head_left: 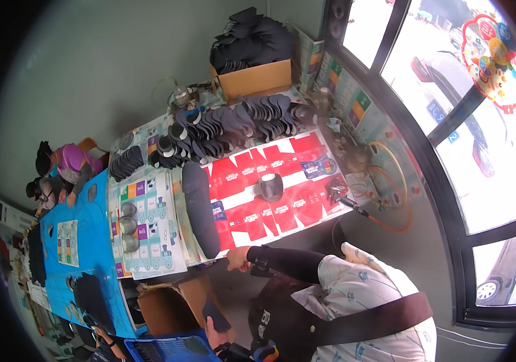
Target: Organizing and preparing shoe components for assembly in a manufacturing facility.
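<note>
At the lower edge, my left hand point(215, 335) grips a flat dark piece point(215, 315) with a rounded outline, above a blue plastic crate point(167, 349). My right hand point(238, 259), at the end of a black sleeve, is curled closed beside the table's near edge. Whatever may be inside its fingers is hidden. Close to it lies a long stack of dark pieces point(199, 211), standing along the edge of the red and white printed sheet point(252, 211). A curved dark piece point(270, 187) rests on the middle of that sheet.
Rows of curved dark pieces point(227, 123) line the table's back, before a full cardboard box point(252, 75). A tool point(342, 194) with an orange hose lies right. Another open cardboard box point(162, 309) stands below. People point(70, 163) work at a blue table point(95, 241) on the left.
</note>
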### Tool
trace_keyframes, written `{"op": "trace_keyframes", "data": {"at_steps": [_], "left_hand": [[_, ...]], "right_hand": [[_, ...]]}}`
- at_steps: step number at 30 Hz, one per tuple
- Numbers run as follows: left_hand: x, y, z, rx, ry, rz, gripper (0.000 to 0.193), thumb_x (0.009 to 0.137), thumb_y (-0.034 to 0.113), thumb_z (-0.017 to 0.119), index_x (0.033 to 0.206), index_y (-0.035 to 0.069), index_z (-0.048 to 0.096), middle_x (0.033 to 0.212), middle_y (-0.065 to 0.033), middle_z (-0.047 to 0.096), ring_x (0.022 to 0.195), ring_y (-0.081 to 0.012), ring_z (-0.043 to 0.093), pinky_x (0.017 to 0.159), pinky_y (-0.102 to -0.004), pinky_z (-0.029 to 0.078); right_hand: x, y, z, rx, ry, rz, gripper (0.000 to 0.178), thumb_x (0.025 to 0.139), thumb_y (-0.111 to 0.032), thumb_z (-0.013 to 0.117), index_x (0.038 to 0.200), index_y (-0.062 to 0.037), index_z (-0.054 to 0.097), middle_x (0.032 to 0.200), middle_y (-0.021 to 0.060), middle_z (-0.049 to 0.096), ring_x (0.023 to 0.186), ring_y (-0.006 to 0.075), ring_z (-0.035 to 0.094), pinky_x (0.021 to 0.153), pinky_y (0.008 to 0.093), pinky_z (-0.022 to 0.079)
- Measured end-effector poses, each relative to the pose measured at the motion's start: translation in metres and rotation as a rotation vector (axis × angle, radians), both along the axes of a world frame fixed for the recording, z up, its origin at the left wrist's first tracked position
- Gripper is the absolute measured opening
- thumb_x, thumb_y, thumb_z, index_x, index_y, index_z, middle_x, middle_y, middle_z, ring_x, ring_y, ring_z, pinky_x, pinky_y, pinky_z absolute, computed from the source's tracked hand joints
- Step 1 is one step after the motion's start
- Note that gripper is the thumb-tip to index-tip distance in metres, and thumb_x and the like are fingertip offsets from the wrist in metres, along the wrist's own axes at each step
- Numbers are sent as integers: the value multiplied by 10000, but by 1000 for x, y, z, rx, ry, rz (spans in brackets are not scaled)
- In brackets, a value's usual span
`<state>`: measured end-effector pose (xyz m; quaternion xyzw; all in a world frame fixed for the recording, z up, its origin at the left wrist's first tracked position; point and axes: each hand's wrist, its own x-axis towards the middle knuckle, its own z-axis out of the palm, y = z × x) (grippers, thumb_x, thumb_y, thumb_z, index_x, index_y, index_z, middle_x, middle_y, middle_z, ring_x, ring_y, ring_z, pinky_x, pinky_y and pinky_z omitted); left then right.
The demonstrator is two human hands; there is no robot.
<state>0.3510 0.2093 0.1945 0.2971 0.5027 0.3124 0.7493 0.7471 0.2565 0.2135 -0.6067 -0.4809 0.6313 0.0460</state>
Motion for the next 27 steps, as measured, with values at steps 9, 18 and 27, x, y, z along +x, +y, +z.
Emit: {"op": "trace_keyframes", "data": {"at_steps": [9, 18, 27], "left_hand": [[-42, 56, -38, -1064, 309, -496, 1076, 784, 955, 534, 1216, -17, 691, 1163, -194, 708, 1030, -362, 666, 929, -468, 559], [47, 43, 48, -82, -505, -61, 869, 950, 753, 523, 1561, 137, 475, 1559, -107, 534, 1427, -288, 507, 1221, -502, 346], [133, 66, 185, 185, -904, -67, 1350, 751, 941, 590, 1630, -22, 242, 1391, -182, 546, 1095, -290, 598, 1064, -507, 421]], "right_hand": [[3, -2, -6, 77, -34, 52, 611, 1027, -469, 561, 779, 58, 748, 664, 109, 710, 555, 200, 682, 503, 352, 556], [4, -1, 22, 295, 58, 33, 424, 1013, -373, 592, 904, 16, 719, 746, 99, 731, 629, 194, 699, 534, 348, 546], [17, -33, 156, 445, 283, -298, 325, 1047, -230, 652, 1274, 3, 664, 807, 28, 690, 662, 90, 646, 572, 257, 503]]}}
